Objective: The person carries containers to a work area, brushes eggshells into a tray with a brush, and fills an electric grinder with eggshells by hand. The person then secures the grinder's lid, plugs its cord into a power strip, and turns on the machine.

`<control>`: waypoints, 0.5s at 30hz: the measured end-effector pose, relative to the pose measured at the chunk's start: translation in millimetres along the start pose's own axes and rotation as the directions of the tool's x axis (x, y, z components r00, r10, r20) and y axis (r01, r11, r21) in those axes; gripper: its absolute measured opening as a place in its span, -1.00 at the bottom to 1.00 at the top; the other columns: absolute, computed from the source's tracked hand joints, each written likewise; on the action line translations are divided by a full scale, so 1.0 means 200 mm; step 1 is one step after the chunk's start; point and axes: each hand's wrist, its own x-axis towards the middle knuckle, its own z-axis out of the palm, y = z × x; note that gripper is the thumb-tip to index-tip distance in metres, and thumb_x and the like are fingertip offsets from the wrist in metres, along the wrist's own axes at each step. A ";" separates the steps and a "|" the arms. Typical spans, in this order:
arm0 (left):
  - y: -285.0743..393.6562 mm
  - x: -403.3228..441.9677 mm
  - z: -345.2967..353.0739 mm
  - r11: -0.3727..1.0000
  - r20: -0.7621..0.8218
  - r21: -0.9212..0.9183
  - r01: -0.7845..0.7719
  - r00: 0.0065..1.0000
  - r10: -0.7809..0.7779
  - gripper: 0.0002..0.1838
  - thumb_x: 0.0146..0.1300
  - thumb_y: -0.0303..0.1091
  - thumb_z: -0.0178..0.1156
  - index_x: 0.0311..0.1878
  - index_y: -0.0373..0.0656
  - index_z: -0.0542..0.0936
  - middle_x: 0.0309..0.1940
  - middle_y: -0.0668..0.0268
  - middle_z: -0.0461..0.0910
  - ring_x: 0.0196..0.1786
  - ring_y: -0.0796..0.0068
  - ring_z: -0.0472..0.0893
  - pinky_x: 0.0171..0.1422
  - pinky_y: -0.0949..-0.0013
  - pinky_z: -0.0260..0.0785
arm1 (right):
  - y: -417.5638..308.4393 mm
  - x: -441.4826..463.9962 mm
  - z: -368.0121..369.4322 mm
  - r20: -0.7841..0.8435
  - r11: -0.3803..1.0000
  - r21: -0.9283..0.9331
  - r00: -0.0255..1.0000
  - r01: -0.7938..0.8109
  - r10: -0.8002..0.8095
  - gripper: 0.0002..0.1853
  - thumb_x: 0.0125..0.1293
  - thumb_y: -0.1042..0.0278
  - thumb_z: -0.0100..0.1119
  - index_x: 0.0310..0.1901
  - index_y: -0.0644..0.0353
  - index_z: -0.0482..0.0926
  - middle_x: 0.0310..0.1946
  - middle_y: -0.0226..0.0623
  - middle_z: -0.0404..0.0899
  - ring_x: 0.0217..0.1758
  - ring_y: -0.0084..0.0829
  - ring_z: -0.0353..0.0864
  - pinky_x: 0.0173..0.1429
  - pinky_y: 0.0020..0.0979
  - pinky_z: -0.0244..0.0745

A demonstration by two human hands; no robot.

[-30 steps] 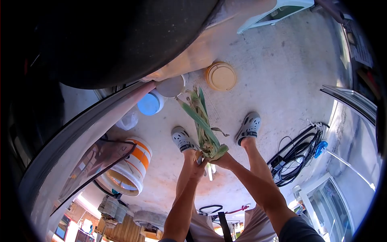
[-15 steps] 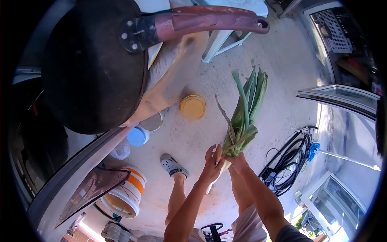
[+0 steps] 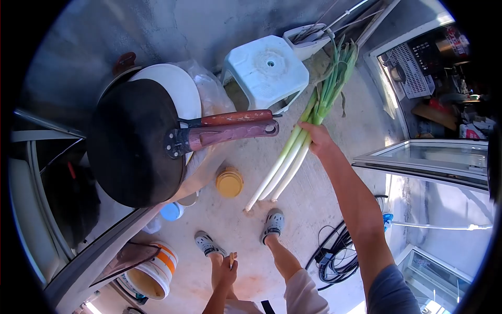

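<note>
My right hand (image 3: pixel 317 137) is stretched out in front, closed around several long leeks (image 3: pixel 286 157). Their white stems slant down toward the floor on the left, and the green leaves rise past my hand beside the stool. Near my left knee, my left hand (image 3: pixel 227 273) is closed on a small tan stick-like piece (image 3: pixel 232 257), possibly a wooden handle; most of it is hidden in the fingers.
A pale blue stool (image 3: pixel 269 65) stands ahead. Black pans (image 3: pixel 138 141) hang large at left. A yellow-lidded tub (image 3: pixel 229 182), a white-orange bucket (image 3: pixel 164 267) and coiled black hose (image 3: pixel 337 259) are on the floor. An open window (image 3: pixel 434 154) juts in at right.
Both hands were together at the leeks. Now my right hand has carried them forward, and my left hand has drawn back with the tan piece. The view has shifted, showing more of the stool.
</note>
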 end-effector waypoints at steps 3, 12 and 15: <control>-0.15 -0.17 0.08 0.977 0.033 -0.030 0.213 0.977 -0.212 -0.67 0.39 -0.48 0.04 0.18 -0.34 0.47 0.00 0.12 0.60 0.09 0.36 0.61 0.20 0.32 0.44 | -0.34 0.22 0.35 -0.025 0.987 -0.095 0.991 0.130 -0.133 -0.61 0.21 0.48 0.34 0.04 0.39 0.48 -0.14 -0.05 0.60 -0.14 -0.11 0.66 -0.03 -0.08 0.64; -0.51 -0.55 0.40 0.803 0.066 -0.393 0.448 0.885 -0.461 -0.66 0.44 -0.48 0.01 0.24 -0.30 0.44 -0.01 0.17 0.60 0.06 0.40 0.60 0.11 0.36 0.51 | -0.44 0.69 0.74 -0.161 0.702 -0.591 0.794 0.397 -0.586 -0.39 0.09 0.43 0.41 0.15 0.45 0.40 -0.01 0.06 0.59 0.01 -0.07 0.65 0.08 -0.18 0.59; -0.16 -0.47 0.41 0.704 0.013 -0.516 0.488 0.826 -0.563 -0.47 0.47 -0.49 0.07 0.45 -0.27 0.23 0.13 0.35 0.55 0.07 0.56 0.56 0.05 0.53 0.46 | -0.29 0.73 0.73 -0.062 0.539 -0.701 0.713 0.468 -0.699 -0.33 0.07 0.49 0.29 0.25 0.38 0.29 0.04 0.19 0.53 0.08 0.10 0.60 0.17 -0.16 0.56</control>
